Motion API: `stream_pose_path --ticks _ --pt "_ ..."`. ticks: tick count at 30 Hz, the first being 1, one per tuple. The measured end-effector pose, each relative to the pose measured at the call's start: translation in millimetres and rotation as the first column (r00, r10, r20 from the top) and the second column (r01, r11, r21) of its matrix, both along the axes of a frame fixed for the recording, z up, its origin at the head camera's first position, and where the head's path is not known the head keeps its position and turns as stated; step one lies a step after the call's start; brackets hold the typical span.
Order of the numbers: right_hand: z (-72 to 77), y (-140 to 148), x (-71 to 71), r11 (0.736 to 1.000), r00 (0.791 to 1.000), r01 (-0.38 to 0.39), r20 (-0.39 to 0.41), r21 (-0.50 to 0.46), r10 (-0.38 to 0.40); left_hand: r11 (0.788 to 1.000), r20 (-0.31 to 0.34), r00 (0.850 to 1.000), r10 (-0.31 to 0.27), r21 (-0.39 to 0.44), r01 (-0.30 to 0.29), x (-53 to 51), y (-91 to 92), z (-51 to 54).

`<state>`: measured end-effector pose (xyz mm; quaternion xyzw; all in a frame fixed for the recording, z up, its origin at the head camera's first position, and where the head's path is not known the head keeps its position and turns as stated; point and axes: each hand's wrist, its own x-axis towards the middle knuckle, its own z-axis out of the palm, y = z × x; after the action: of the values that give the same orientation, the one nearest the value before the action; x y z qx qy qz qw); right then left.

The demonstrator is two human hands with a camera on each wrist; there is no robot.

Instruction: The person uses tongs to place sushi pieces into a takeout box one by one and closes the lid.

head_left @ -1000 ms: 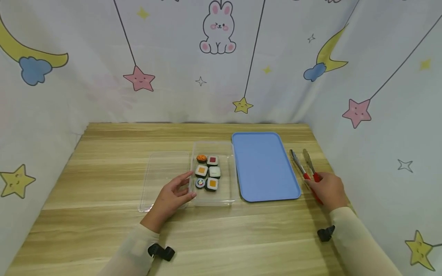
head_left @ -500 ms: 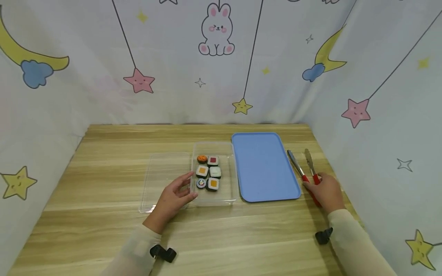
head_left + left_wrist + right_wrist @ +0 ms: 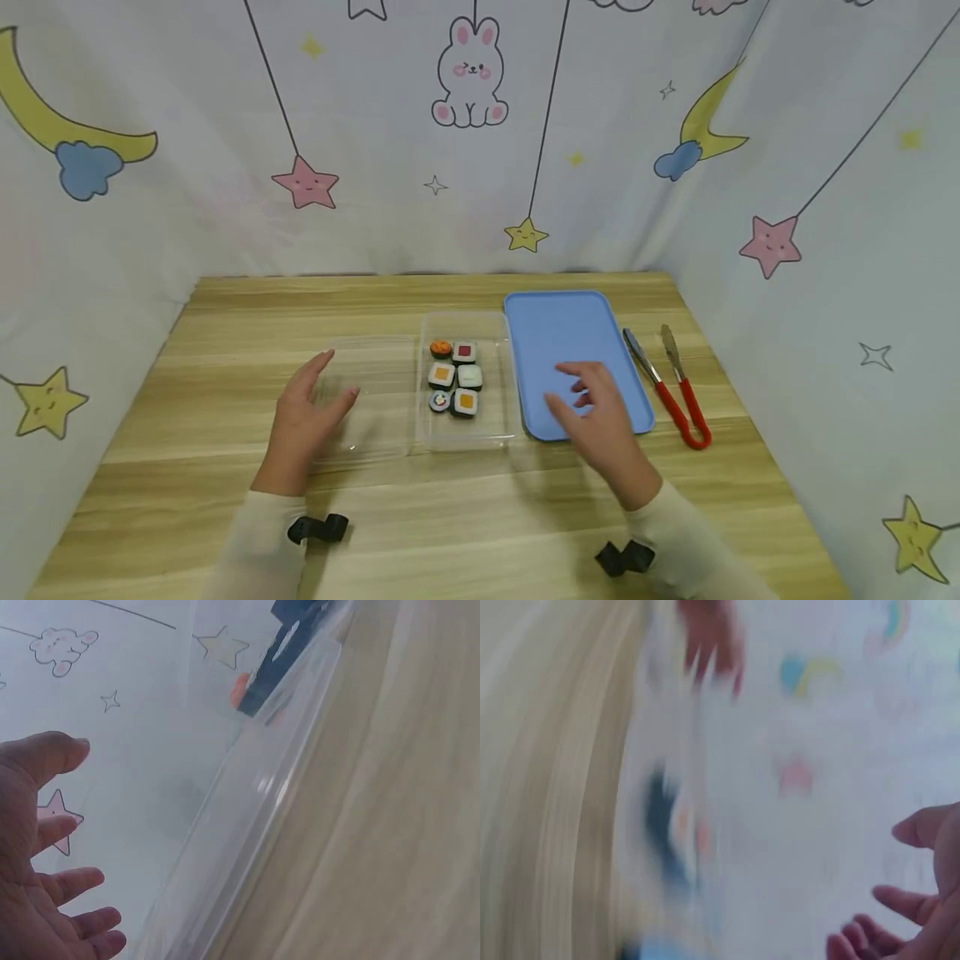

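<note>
My left hand [image 3: 303, 417] hovers at the left edge of the clear plastic lid [image 3: 371, 417], fingers spread and holding nothing. Above the near part of the blue tray [image 3: 555, 333] is my right hand [image 3: 600, 417], its fingers loosely bent around nothing. Between the hands stands a clear plastic box [image 3: 498, 417] with several sushi pieces in its left part, among them an orange-topped piece [image 3: 441, 348] and a roll with a red centre [image 3: 465, 352]. Red-handled tongs [image 3: 686, 408] lie spread on the table, right of the tray. The right wrist view is blurred.
The wooden table [image 3: 450, 525] carries everything. A white printed curtain [image 3: 390, 108] rises behind it and along both sides. The box stands between the lid and the tray, close to both.
My right hand has let go of the tongs and moved left over the tray. My left hand has left the box's side and moved left to the lid.
</note>
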<state>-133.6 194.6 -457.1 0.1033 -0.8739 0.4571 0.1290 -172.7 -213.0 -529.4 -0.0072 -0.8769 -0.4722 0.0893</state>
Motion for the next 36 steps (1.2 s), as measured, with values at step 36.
stream_pose_path --ticks 36 --pt "-62.1 -249.7 -14.3 0.958 0.837 -0.238 0.533 0.159 0.12 0.991 0.218 0.969 0.113 0.046 -0.126 -9.7 -15.5 -15.2"
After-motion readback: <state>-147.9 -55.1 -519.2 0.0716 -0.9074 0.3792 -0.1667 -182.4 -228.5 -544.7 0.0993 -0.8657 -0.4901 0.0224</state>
